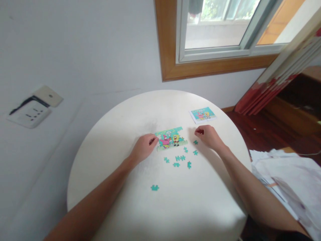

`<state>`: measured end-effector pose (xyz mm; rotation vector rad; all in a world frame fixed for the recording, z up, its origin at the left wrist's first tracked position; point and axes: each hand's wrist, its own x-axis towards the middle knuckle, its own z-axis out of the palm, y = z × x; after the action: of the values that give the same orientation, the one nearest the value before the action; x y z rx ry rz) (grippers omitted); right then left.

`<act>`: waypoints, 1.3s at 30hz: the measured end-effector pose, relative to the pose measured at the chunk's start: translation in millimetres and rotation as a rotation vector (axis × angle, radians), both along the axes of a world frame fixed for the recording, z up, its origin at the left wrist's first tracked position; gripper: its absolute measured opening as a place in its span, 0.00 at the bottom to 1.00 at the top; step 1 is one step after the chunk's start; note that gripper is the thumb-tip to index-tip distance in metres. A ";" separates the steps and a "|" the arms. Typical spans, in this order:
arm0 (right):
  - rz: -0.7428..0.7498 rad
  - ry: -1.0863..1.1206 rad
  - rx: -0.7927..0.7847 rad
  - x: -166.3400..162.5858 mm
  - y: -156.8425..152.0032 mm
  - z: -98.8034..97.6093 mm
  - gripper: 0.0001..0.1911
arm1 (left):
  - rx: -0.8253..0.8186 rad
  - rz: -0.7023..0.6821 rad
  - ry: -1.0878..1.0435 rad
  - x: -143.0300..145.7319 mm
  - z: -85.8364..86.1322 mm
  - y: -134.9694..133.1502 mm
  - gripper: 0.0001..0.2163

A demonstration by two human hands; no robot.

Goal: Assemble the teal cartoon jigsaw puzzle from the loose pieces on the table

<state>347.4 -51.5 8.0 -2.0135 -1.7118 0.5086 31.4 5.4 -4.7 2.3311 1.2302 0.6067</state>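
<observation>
A partly joined jigsaw puzzle (171, 139) lies flat on the white round table, showing a pink starfish and a yellow sponge cartoon figure on teal. Its right and upper edges have gaps. My left hand (143, 148) is closed, thumb and fingertips pressed together at the puzzle's left edge. To the right of the puzzle, apart from it, my right hand (209, 136) is held in a pinch just above the table; anything between its fingertips is hidden. Several loose teal puzzle pieces (176, 164) are scattered in front of the puzzle, and one (195, 142) lies just below my right hand.
A reference picture card (202, 114) lies at the table's back right. One stray puzzle piece (154, 187) sits nearer me. The round table (112, 130) stands against a wall under a window (215, 26). Papers and plastic (288, 180) are piled to the right.
</observation>
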 end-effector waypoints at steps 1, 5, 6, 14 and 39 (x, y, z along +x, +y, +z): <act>-0.007 0.009 0.010 3.2 0.3 0.7 0.08 | 0.004 0.000 0.001 -0.2 -0.3 0.3 0.15; -0.045 0.016 0.017 14.5 0.4 3.9 0.09 | 0.016 0.000 -0.003 -1.1 -2.0 2.0 0.15; -0.042 0.009 -0.002 16.2 0.4 4.4 0.10 | 0.016 0.001 -0.001 -1.3 -2.4 2.4 0.15; 0.164 0.004 -0.126 13.0 -2.9 2.9 0.11 | 0.016 -0.004 0.017 -2.0 -3.9 3.3 0.15; 0.224 -0.005 -0.096 -7.5 -9.4 8.6 0.12 | 0.218 -0.130 0.191 -13.5 -22.1 17.6 0.18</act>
<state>339.9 -60.9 16.6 -1.8971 -1.9630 0.6714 17.9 23.1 -26.8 2.6804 1.1294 0.5051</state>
